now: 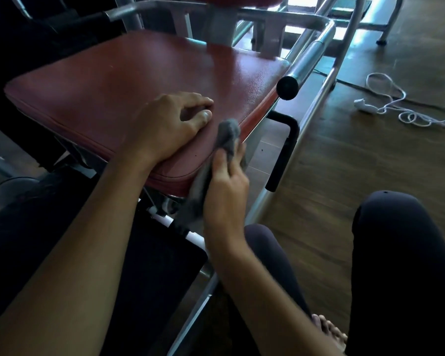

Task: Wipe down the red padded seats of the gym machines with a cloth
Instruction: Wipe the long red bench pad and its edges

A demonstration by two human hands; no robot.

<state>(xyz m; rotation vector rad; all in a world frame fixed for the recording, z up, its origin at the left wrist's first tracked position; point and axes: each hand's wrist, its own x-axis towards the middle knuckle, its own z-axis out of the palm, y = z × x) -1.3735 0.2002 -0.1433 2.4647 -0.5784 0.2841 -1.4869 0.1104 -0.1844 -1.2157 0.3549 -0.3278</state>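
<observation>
While my right hand [226, 181] pinches the grey cloth [229, 134] between thumb and fingers, its bunched top sits against the near edge of the red padded seat [139, 78], just past my knuckles. Most of my fingertips are hidden behind the fabric, and the cloth's lower part hangs blurred beside my palm. Just left of that grip, my left hand [170, 124] rests on the pad, fingers loosely bent, holding nothing. Beyond the cloth sits a black knob [287, 87]. A white cord [396, 104] lies well off to the right.
</observation>
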